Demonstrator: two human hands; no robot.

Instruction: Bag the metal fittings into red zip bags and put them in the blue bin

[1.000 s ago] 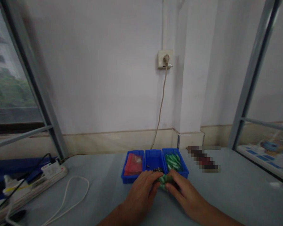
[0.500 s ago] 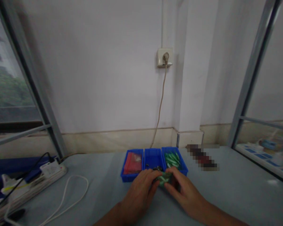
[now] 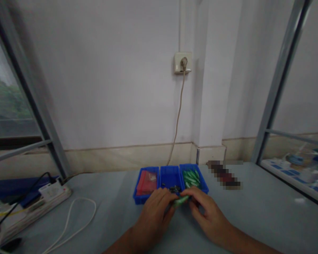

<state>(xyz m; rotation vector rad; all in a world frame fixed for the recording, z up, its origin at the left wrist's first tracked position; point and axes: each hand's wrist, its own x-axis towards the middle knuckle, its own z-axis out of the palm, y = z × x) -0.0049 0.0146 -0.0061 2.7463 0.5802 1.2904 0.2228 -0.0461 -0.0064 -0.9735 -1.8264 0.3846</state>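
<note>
Both my hands meet in front of three blue bins. A small slender green piece point(image 3: 181, 201), pale in places, lies between them. My left hand point(image 3: 157, 211) is closed, pinching its left end between thumb and fingers. The fingers of my right hand point(image 3: 205, 208) close round its right end; whether they hold a smaller part too is hidden. The right bin point(image 3: 203, 182) holds several similar green pieces point(image 3: 191, 178). Small dark metal parts point(image 3: 175, 189) lie at the front of the middle bin point(image 3: 170, 174). Red flat plastic bags point(image 3: 147, 182) fill the left bin point(image 3: 138, 199).
A white power strip point(image 3: 55, 201) with plugs and a looped white cable point(image 3: 92, 211) lie on the table point(image 3: 108, 197) at left. A blurred-out item point(image 3: 224, 175) sits right of the bins. Metal frame posts point(image 3: 278, 91) stand at both sides, with the wall behind.
The green piece has turned and now lies narrower and nearly level between my fingertips. My hands stay close together, and the whole view has shifted slightly.
</note>
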